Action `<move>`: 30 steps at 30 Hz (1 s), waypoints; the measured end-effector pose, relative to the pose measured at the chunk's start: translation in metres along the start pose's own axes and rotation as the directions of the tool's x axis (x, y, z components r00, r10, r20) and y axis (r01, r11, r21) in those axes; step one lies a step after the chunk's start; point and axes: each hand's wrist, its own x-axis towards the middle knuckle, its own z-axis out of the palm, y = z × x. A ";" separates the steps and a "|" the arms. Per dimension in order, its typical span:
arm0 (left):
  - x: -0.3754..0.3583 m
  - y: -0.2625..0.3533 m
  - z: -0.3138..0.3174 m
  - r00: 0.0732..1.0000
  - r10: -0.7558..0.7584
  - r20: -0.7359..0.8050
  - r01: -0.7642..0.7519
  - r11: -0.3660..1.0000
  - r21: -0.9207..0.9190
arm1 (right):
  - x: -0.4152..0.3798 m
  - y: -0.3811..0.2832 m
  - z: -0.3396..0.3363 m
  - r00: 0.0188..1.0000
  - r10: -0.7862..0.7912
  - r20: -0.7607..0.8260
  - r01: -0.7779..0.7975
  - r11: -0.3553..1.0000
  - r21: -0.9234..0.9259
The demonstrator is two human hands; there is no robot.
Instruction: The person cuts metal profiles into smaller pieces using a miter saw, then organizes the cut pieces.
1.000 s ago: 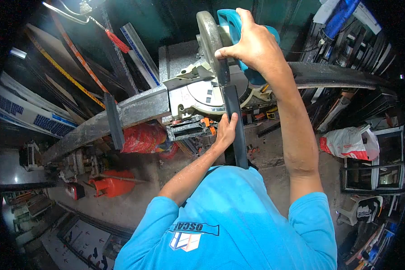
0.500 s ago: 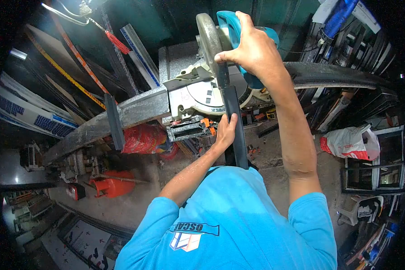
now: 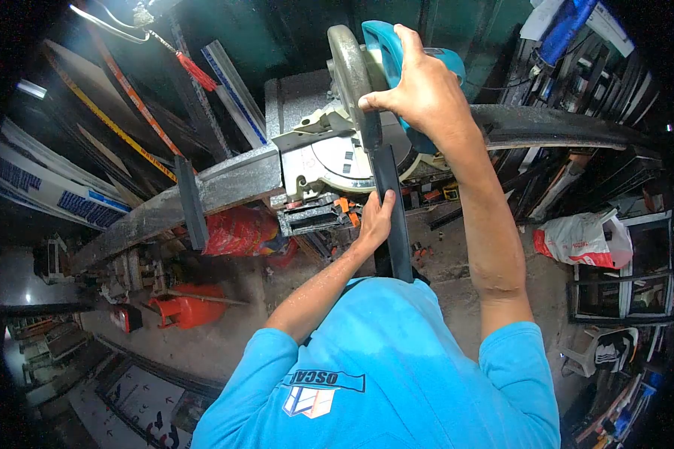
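My right hand (image 3: 419, 86) fingers wrap the teal miter saw (image 3: 367, 112) handle; my left hand (image 3: 374, 221) fingers pinch the black bar (image 3: 391, 202) beneath the blade.

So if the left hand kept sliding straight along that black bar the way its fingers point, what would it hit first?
Probably the saw: the left hand grips the black bar with fingers pointing up it toward the saw's base and blade. Depth is hard to judge.

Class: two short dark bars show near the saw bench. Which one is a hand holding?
The dark bar under the mitre saw, gripped by the left hand. The other bar lies untouched across the bench, far left.
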 end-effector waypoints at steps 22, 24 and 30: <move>0.001 0.002 -0.002 0.999 -0.009 0.040 0.010 0.999 -0.030 | -0.005 0.001 0.002 0.999 -0.016 -0.028 0.017 1.000 0.014; 0.000 0.004 -0.001 0.999 0.000 0.039 0.001 1.000 -0.024 | -0.004 0.001 0.002 0.999 -0.021 -0.033 0.022 1.000 0.006; 0.000 0.004 -0.002 0.998 -0.043 0.049 0.046 0.997 -0.062 | 0.006 -0.001 -0.002 0.999 0.022 0.029 -0.023 1.000 0.017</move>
